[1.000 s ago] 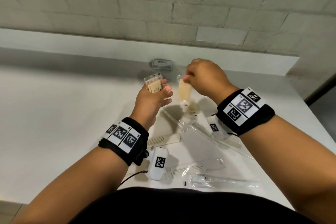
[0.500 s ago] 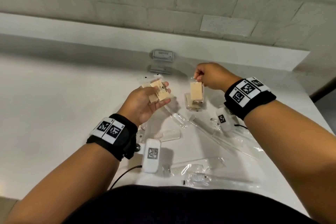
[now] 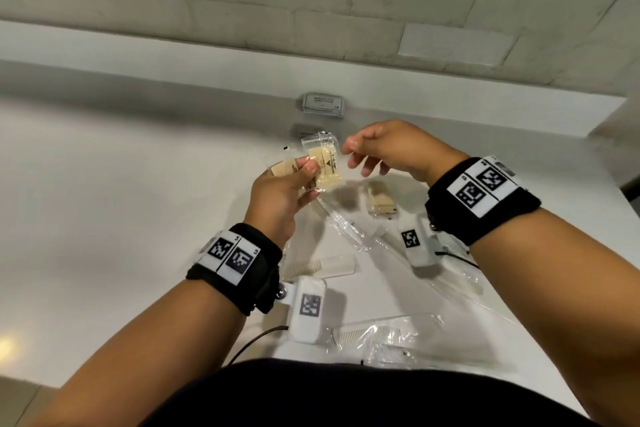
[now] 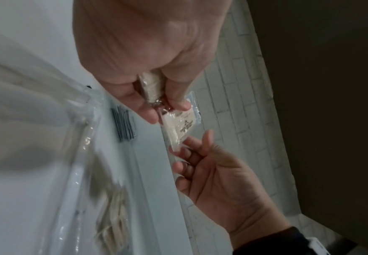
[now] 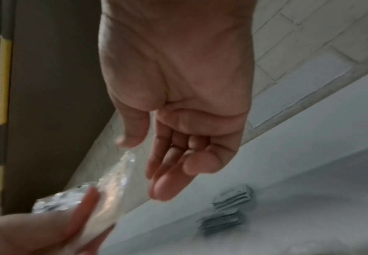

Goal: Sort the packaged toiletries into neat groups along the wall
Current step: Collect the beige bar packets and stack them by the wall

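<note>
My left hand (image 3: pixel 310 180) pinches a small bunch of beige soap packets (image 3: pixel 325 168) in clear wrap, raised above the white counter (image 3: pixel 121 204). In the left wrist view the thumb and fingers of my left hand (image 4: pixel 165 110) clamp the soap packets (image 4: pixel 178 127) at one end. My right hand (image 3: pixel 356 161) hovers just right of them, fingers loosely curled and holding nothing; the right wrist view shows the bare palm of my right hand (image 5: pixel 143 169). More beige packets (image 3: pixel 379 199) lie on the counter below it. A stack of grey sachets (image 3: pixel 322 105) sits against the wall ledge.
Combs in clear sleeves (image 3: pixel 322 265) (image 3: pixel 381 329) and long clear toothbrush packs (image 3: pixel 349 229) lie scattered near the counter's front. A brick wall (image 3: pixel 311 10) with a white ledge runs along the back. The counter's right edge (image 3: pixel 609 177) is close to my right wrist.
My right hand no longer holds the beige packet it had over the pile on the counter. It has moved left, empty, to the packets in my left hand.
</note>
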{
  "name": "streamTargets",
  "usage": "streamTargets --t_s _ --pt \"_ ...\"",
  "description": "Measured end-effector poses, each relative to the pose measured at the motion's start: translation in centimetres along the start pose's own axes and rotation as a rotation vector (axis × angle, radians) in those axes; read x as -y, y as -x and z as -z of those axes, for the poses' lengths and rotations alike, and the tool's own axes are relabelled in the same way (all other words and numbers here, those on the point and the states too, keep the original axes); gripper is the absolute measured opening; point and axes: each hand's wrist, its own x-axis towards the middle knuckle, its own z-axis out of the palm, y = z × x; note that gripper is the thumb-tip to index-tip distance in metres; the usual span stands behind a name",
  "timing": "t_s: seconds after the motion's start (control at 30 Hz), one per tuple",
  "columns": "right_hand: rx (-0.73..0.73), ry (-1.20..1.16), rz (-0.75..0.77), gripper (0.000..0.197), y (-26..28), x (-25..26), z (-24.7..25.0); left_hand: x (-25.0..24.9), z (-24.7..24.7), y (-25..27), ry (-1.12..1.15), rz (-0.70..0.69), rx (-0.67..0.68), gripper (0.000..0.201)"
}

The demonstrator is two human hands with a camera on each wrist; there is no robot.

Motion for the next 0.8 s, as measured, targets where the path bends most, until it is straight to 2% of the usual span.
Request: streamTargets --t_s 0.07,0.13,0.23,0.33,0.4,0.43,0.53,0.63,0.73,0.8 --pt "0.102 -0.060 0.027 0.012 1.3 0.9 -0.5 -0.3 -0.7 0.4 -0.010 -0.025 0.024 0.010" --pt "0.079 -0.056 0.064 0.016 1.8 1.0 -1.3 -0.6 -1.1 0.8 -0.016 -0.053 0.059 0.012" --pt "-0.137 -0.105 0.169 0.024 2.2 0.7 -2.1 -1.2 -1.4 1.2 0.005 -0.058 0.109 0.019" --pt "-0.370 -0.103 0.368 0.031 2.3 -0.1 -2.5 -2.1 -1.4 1.6 0.069 0.048 0.150 0.029" --pt "-0.403 -0.109 0.429 0.028 2.9 -0.2 -3.1 -2.5 -1.2 2.1 0.060 0.087 0.211 0.020" --pt "-0.399 -0.119 0.439 0.027 3.2 -0.3 -3.3 -2.6 -1.3 2.3 0.055 0.075 0.220 0.022" --pt "-0.411 -0.216 0.384 0.033 3.9 0.1 -3.3 -2.7 -1.1 2.6 0.063 -0.011 0.197 0.035" --pt "-0.335 -0.402 0.215 0.020 4.4 0.9 -2.6 -2.8 -1.1 2.8 0.048 -0.057 0.198 0.036" --pt "-0.279 -0.394 0.174 0.006 4.7 1.5 -2.4 -2.8 -1.2 3.2 0.015 -0.092 0.227 0.039" --pt "-0.270 -0.399 0.143 0.009 4.7 1.7 -2.2 -2.8 -1.5 3.5 0.008 -0.112 0.227 0.042"
